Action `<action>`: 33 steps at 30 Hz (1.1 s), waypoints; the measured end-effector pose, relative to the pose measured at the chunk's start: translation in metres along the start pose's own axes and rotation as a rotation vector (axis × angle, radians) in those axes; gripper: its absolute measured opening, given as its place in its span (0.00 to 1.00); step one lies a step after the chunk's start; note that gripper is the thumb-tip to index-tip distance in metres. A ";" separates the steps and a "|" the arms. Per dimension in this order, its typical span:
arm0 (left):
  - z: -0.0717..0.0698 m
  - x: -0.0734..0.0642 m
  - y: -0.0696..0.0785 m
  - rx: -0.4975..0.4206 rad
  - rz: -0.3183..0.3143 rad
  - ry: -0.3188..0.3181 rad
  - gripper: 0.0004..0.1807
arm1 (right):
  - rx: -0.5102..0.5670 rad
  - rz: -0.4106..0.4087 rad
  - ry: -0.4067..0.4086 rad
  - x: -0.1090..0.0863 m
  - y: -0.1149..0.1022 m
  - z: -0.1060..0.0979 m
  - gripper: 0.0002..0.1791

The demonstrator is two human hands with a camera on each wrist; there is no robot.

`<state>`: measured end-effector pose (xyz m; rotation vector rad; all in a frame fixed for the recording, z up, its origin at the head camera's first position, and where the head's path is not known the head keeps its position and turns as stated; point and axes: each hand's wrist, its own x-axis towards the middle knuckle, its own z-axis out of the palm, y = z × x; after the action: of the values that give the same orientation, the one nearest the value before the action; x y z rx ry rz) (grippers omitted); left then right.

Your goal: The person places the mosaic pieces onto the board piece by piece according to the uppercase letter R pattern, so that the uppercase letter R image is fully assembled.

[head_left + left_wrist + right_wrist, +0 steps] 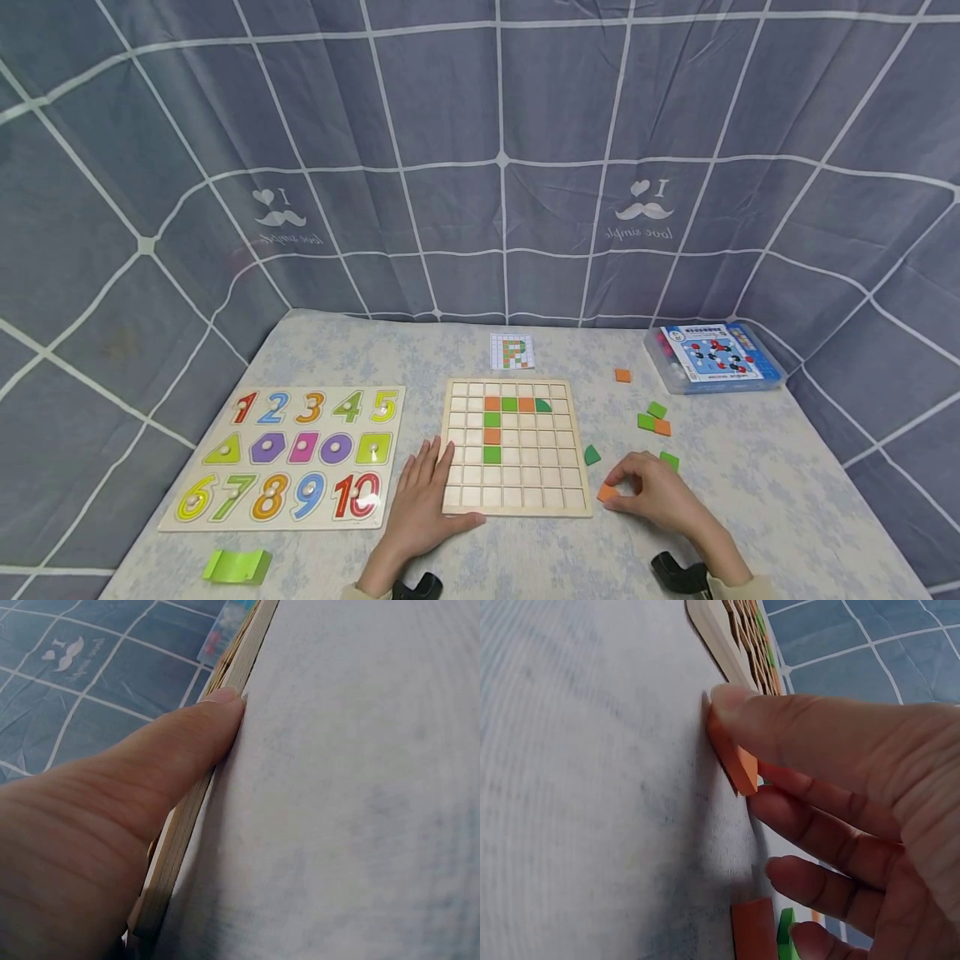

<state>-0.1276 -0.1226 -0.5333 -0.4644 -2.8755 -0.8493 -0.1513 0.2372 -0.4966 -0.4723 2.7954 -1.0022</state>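
Observation:
A wooden grid board (pixel 540 479) lies at the middle of the table. Orange and green tiles fill part of one row and a column below that row's left end; a green quarter-round piece (pixel 543 406) ends the row. My left hand (pixel 422 504) rests at the board's lower left corner, fingers extended, thumb (pixel 202 727) against the front edge. Just right of the board, my right hand (pixel 656 493) pinches an orange square tile (pixel 731 750) between thumb and fingers, close to the tabletop. Another green quarter-round piece (pixel 592 455) lies near the board's right edge.
A pattern card (pixel 513 352) lies behind the board. Loose green and orange tiles (pixel 647 422) lie to the right, before a plastic box (pixel 712 358). At left are a number-and-shape puzzle board (pixel 281 417) and a green block (pixel 236 567). A grey cloth hangs behind the table.

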 end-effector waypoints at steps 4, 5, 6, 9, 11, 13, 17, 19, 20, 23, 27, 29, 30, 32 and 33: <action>0.000 0.000 0.000 -0.001 -0.002 -0.006 0.59 | -0.001 -0.019 -0.024 0.000 0.000 0.001 0.11; 0.000 0.000 0.000 -0.003 -0.001 -0.004 0.59 | -0.004 -0.023 -0.027 0.000 0.000 0.001 0.11; 0.000 0.000 0.000 -0.002 0.000 -0.003 0.59 | -0.005 -0.025 -0.030 0.000 0.000 0.001 0.11; -0.001 0.000 0.001 -0.005 0.004 0.000 0.59 | -0.005 -0.013 -0.035 0.000 -0.002 0.002 0.11; -0.001 0.000 0.002 -0.005 0.004 0.001 0.59 | -0.003 0.010 -0.036 0.000 -0.003 0.002 0.11; -0.001 0.000 0.002 -0.001 0.005 0.001 0.59 | -0.011 0.035 -0.034 -0.001 -0.005 0.003 0.11; -0.001 0.001 0.001 0.005 0.005 0.001 0.59 | -0.032 0.071 -0.018 -0.002 -0.008 0.004 0.13; 0.000 0.001 0.001 0.005 0.004 0.001 0.60 | -0.043 0.076 -0.007 -0.003 -0.008 0.004 0.14; 0.000 0.001 0.001 0.005 0.003 0.001 0.59 | -0.043 0.075 -0.002 -0.003 -0.008 0.005 0.14; 0.000 0.001 0.000 0.005 0.003 0.001 0.60 | -0.045 0.061 0.018 -0.005 -0.008 0.005 0.14; 0.000 0.001 0.000 0.005 0.003 0.001 0.60 | -0.026 0.038 0.050 -0.006 -0.008 0.006 0.13; -0.001 0.001 0.001 0.005 0.006 0.003 0.59 | -0.004 0.052 0.065 -0.007 -0.007 0.007 0.13; -0.001 0.001 0.001 0.005 0.007 0.004 0.59 | 0.008 0.064 0.072 -0.007 -0.007 0.008 0.13; -0.001 0.000 0.001 0.006 0.007 0.004 0.59 | 0.039 0.083 0.084 -0.007 -0.006 0.009 0.12; -0.001 0.000 0.001 0.003 0.007 0.004 0.59 | 0.052 0.093 0.090 -0.007 -0.006 0.010 0.13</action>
<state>-0.1271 -0.1226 -0.5316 -0.4713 -2.8692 -0.8442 -0.1409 0.2293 -0.5004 -0.2946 2.8322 -1.0986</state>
